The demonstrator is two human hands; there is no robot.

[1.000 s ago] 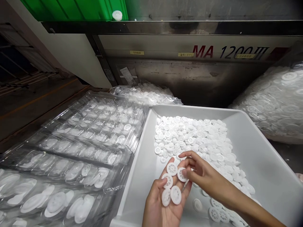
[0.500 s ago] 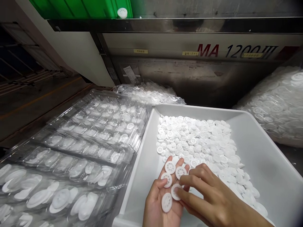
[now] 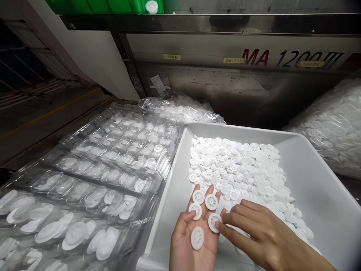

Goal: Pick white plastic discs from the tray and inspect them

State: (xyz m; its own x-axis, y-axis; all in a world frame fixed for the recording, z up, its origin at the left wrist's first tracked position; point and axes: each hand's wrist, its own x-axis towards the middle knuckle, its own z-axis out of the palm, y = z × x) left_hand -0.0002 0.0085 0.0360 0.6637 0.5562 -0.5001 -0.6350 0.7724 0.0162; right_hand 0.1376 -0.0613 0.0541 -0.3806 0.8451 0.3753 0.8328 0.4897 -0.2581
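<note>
Left hand (image 3: 207, 241) sits spread, palm up, five white wheels (image 3: 197, 238) on it above grey tray (image 3: 304, 169); right hand (image 3: 255, 229) touches one wheel, can't tell if pinching, so keep palm level, grip rims only

The pale grey metal machine panel (image 3: 203, 48) bears "MA" in red letters (image 3: 255, 57) and "1200 III" in dark blue characters (image 3: 295, 58). One small yellow rectangular label (image 3: 172, 57) reads "作业报表"; a second yellow rectangular label (image 3: 233, 60), beside "MA", reads "包装工艺卡". Illegible: a third yellow rectangular label (image 3: 311, 64) overlapping the number, and a tilted white paper label (image 3: 158, 85) below.
</note>
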